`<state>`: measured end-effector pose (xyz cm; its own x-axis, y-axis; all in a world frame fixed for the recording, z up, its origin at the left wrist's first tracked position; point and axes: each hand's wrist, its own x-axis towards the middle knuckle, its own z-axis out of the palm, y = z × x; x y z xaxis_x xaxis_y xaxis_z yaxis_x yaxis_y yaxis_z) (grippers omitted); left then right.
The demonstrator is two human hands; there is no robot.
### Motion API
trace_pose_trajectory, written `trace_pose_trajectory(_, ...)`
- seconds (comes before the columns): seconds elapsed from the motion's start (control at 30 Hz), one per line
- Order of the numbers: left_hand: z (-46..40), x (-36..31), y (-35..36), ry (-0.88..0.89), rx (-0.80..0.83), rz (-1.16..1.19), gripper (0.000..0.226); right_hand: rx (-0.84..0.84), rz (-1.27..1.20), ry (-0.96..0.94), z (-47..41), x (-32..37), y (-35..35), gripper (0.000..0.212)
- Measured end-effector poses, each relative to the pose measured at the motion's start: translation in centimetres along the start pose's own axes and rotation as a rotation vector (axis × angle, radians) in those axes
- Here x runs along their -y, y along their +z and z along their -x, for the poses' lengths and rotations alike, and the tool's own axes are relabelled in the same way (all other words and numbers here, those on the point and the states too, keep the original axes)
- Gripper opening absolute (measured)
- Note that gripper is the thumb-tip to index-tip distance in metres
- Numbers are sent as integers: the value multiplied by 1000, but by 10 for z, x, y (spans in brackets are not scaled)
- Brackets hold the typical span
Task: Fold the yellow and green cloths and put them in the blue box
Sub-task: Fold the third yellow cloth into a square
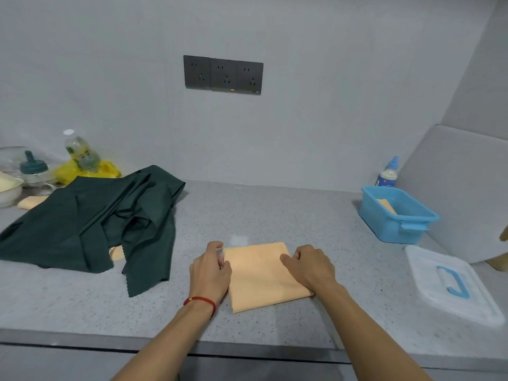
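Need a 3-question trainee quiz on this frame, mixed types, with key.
1. True or false: the green cloth is folded.
2. The blue box holds: A) nothing B) one yellow cloth C) the green cloth.
3. Which hands touch the yellow cloth on the counter?

Key:
1. False, it lies crumpled.
2. B.
3. Both: left hand at its left edge, right hand on its right side.

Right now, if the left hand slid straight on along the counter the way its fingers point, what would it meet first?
Probably nothing: beyond the left hand, bare speckled grey counter runs to the grey wall. The crumpled dark green cloth seems to lie off to the left.
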<state>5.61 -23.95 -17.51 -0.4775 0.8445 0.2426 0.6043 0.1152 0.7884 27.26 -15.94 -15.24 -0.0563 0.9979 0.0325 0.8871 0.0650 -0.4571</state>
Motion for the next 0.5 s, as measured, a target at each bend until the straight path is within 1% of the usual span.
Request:
trace_pose_trajectory(0.03, -3, 0, -1, -15, 3, 23, 45, -54, 46, -35, 2, 1, 0, 35)
trace_pose_trajectory(0.07, -5, 0, -2, -26, 9, 38, 46, -147, 99, -113, 4, 2, 1, 32)
trace_pose_trajectory(0.1, -7, -1, -3, -30, 15, 39, 45, -240, 131, -234, 6, 3, 2, 30)
trace_pose_trajectory(0.13, -8, -3, -3, -13, 14, 13, 44, -280, 146, -369, 8, 4, 4, 33)
trace_pose_trajectory(0.17, -8, -5, -3, 41, -4, -39, 42, -237, 169, -478, 8, 5, 6, 43)
trace_pose_trajectory(0.2, -6, -11, -1, 142, -26, -110, 38, -147, 204, -547, 7, 5, 8, 53)
trace_pose_trajectory(0.23, -4, -17, 2, 276, -30, -195, 35, -50, 249, -569, 6, 5, 10, 61)
trace_pose_trajectory(0.27, 0, -24, 7, 406, -3, -298, 35, 37, 289, -559, 6, 5, 15, 65)
trace_pose_trajectory(0.3, 5, -30, 14, 493, 53, -404, 38, 101, 313, -537, 5, 3, 21, 67)
trace_pose_trajectory(0.33, 8, -32, 21, 517, 126, -502, 46, 149, 316, -513, 5, 1, 27, 68)
trace_pose_trajectory(0.37, 10, -31, 26, 478, 216, -596, 53, 187, 301, -492, 5, 0, 31, 68)
trace_pose_trajectory(0.4, 11, -28, 30, 402, 310, -662, 60, 214, 283, -476, 4, -1, 34, 67)
trace_pose_trajectory(0.47, 9, -20, 33, 278, 451, -677, 67, 246, 291, -463, -2, -2, 32, 67)
trace_pose_trajectory(0.5, 10, -17, 34, 258, 484, -680, 69, 263, 323, -459, -5, -4, 29, 67)
